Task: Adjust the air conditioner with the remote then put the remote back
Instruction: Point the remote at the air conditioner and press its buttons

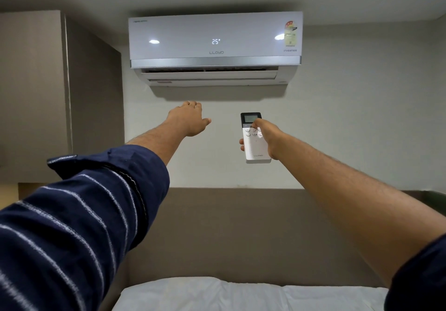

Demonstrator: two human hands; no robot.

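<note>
From the head camera I see a white air conditioner (215, 45) mounted high on the wall, its front display reading 25 and its lower flap open.

What could go wrong, as I judge it: the right hand (266, 139) grips the remote (255, 142) only along its edges, with the thumb (256, 123) stretched up to the button rows. A hard press at full arm's reach could tip the remote out of that light grip, and it would drop toward the bed below. The thumb also covers several small buttons, so a wrong key could be hit. I cannot read the remote's small screen.

The right arm is stretched forward and up, with the remote upright, screen end pointing at the unit, well below it. Fingertips wrap its left edge; the hand is closed around it.

The left hand (189, 119), from a striped dark sleeve (79, 211), reaches toward the wall just under the unit, palm down, fingers loosely extended, empty. I cannot tell whether it touches the wall.

A white pillow (241, 293) lies against the headboard (241, 226).
</note>
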